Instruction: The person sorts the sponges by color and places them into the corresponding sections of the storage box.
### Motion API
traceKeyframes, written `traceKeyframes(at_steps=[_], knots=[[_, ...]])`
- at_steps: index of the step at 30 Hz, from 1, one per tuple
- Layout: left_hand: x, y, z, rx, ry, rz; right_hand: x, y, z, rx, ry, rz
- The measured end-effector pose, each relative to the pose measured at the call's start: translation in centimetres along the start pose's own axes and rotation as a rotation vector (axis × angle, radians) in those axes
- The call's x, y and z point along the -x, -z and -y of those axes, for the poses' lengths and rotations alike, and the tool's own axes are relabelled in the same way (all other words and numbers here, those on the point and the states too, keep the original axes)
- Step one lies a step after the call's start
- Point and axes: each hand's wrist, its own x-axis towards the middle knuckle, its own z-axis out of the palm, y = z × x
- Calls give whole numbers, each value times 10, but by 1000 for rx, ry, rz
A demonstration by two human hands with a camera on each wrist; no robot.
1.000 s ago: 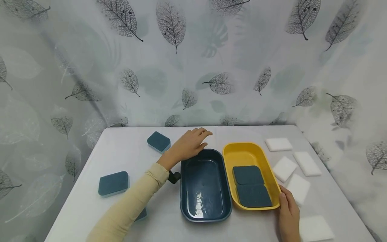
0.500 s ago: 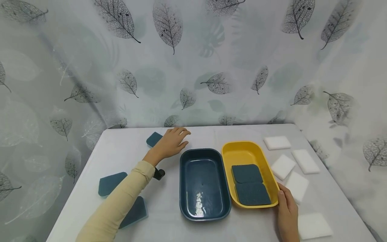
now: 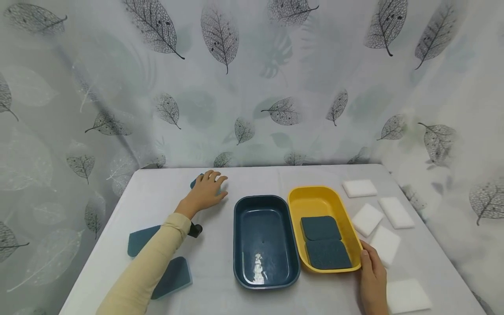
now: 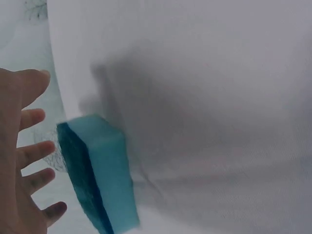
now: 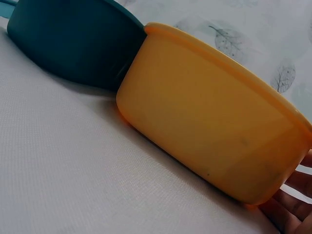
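Observation:
My left hand (image 3: pixel 204 192) is over a blue sponge (image 3: pixel 194 182) at the table's back left, its fingers spread above it and partly hiding it. In the left wrist view, the sponge (image 4: pixel 108 168) shows a dark top and a light blue body, beside the spread left fingers (image 4: pixel 36 153). My right hand (image 3: pixel 372 275) rests against the outside of the yellow tub (image 3: pixel 315 192) at its near right corner. Fingertips touch that wall low down in the right wrist view. Two dark blue sponges (image 3: pixel 328 253) lie inside the tub, one behind the other.
A dark blue tub (image 3: pixel 266 236) stands left of the yellow one. Two more blue sponges, one farther back (image 3: pixel 140 239) and one nearer (image 3: pixel 173 278), lie left, partly behind the sleeve. Several white sponges (image 3: pixel 386 245) lie right. A leaf-print curtain hangs behind the table.
My left hand has moved left, from above the dark blue tub's back left corner to over the back left sponge. The right hand stays at the yellow tub.

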Motion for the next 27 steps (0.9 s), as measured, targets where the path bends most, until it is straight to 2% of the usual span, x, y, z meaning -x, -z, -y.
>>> traceKeyframes(at_steps=[8,14,20,27], knots=[[11,-6,18,-4,-2,29,-1,0,-4,-4,43,-9],[13,-10,27,39,-9,52,-1,1,-3,4,30,-8],[10,-3,33,97,-5,118,-1,1,-4,3,15,-15],[7,9,37,103,-4,204,-2,0,-5,-2,23,-9]])
